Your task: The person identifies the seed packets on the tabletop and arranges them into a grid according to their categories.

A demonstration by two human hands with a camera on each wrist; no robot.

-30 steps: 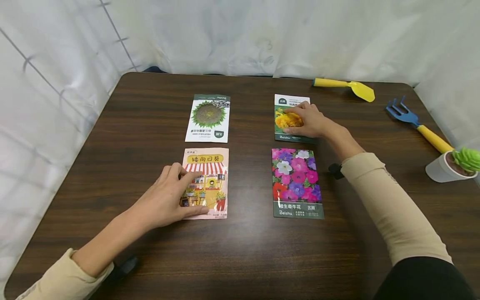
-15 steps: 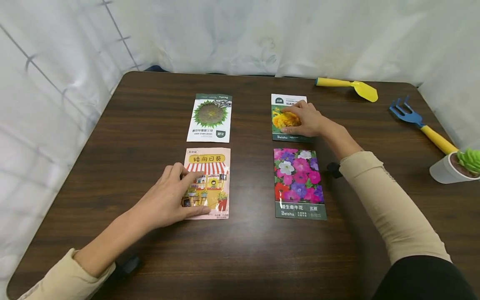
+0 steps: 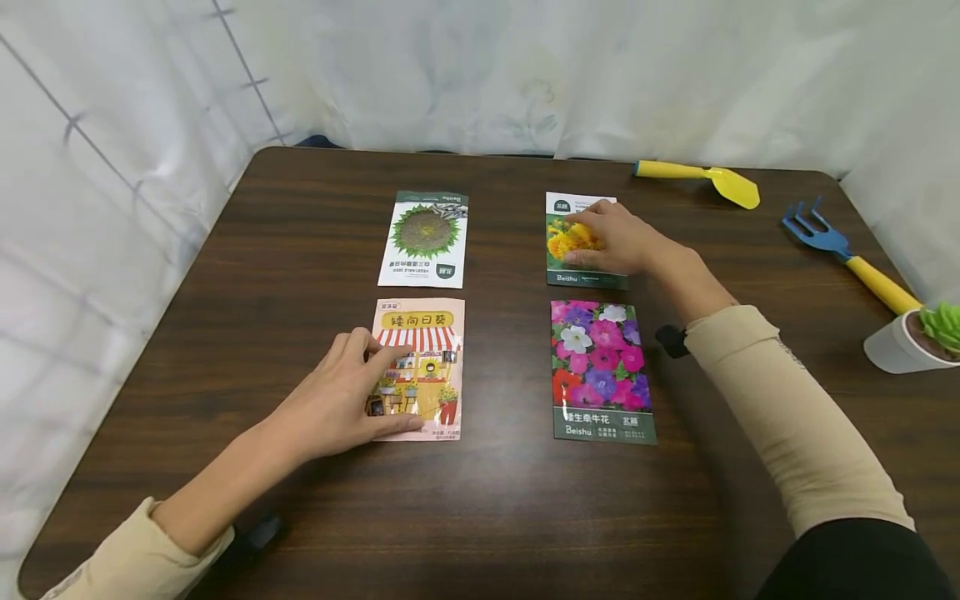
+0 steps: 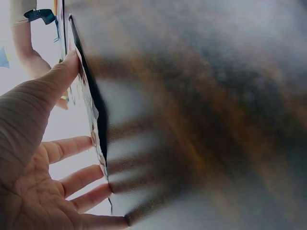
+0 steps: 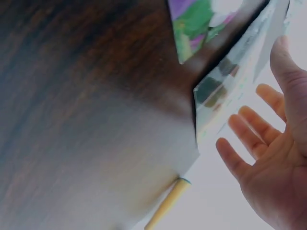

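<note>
Four flat seed packets lie in two rows in the head view. My left hand (image 3: pixel 341 398) rests its spread fingertips and thumb on the pink packet (image 3: pixel 431 387) with a striped awning picture, front left; the left wrist view shows those fingertips at the packet's (image 4: pixel 91 108) surface. My right hand (image 3: pixel 621 239) is over the yellow-flower packet (image 3: pixel 562 277) at back right, covering its right part. In the right wrist view its fingers are spread just above that packet (image 5: pixel 211 103). The petunia packet (image 3: pixel 600 358) lies in front, the sunflower-head packet (image 3: pixel 426 237) back left.
On the dark wooden table (image 3: pixel 510 500), a yellow toy trowel (image 3: pixel 701 175) lies at the back right. Beside it are a blue-and-yellow hand fork (image 3: pixel 847 250) and a white potted plant (image 3: pixel 900 343) at the right. A white curtain (image 3: pixel 480 75) hangs behind.
The yellow-flower packet has slid slightly left under my right hand, mostly in the first half second. My left hand stays on the pink packet. The head view has shifted a little.
</note>
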